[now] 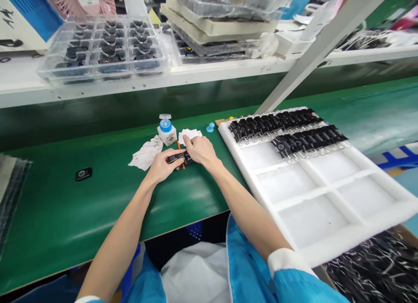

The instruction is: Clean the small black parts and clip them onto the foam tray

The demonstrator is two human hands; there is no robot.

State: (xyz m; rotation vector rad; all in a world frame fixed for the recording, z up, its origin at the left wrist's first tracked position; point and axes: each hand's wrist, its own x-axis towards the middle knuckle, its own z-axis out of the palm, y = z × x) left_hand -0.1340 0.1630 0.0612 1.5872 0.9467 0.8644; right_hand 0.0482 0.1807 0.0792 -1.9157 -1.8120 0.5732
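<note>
Between my two hands is a small black plastic part [176, 157] with a round detail on its face, low over the green mat. My left hand [162, 165] is closed around its left end. The fingers of my right hand [200, 149] press on its right end. A thin orange stick [179, 145] shows behind and below the part; whether I hold it I cannot tell. Just beyond my hands stand a small white bottle with a blue top [167, 132], a crumpled white cloth [147, 153] and white paper pieces [190, 134].
A white foam tray [287, 213] on the right bears rows of black parts with binder clips [307, 142]. Another black part [83, 174] lies on the green mat [107, 207] at left. A shelf [196, 72] with clear compartment trays [107, 55] runs across the back, with a slanted post [313, 55].
</note>
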